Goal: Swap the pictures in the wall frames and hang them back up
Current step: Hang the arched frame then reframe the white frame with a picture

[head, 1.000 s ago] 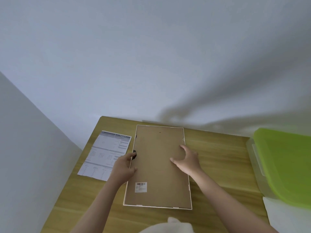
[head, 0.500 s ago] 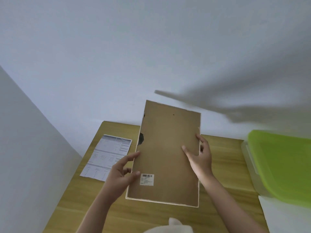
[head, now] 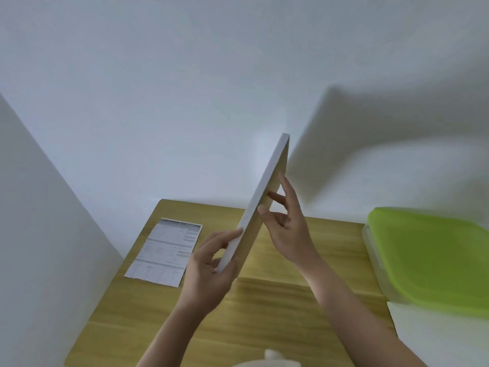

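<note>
**Frame held up edge-on over the surface, both hands on it**

So the picture frame (head: 260,200) is up in the air, turned nearly edge-on to the camera. You mostly see its pale side edge running up at a slant, plus a thin sliver of the brown backing on the right side. Its top end reaches up in front of the white wall (head: 185,88), and its lower end sits in the left hand above the middle of the wooden surface (head: 264,327). It's not touching the surface at all.

The left hand (head: 209,271) grips the lower end of the frame, fingers wrapped along the pale edge and the thumb tucked round the bottom. The right hand (head: 288,229) is on the backing side a bit higher up: thumb tip pressed on the frame's edge, fingers mostly straight and fanned against the back. Looks more like steadying than a full wrap.

Other stuff around: a printed sheet (head: 166,252) lies flat near the surface's far-left corner, well clear of the frame. Off the right edge there's a clear plastic box with a lime green lid (head: 434,260). Something white and rounded (head: 272,358) pokes in at the bottom, can't tell what it is.
</note>
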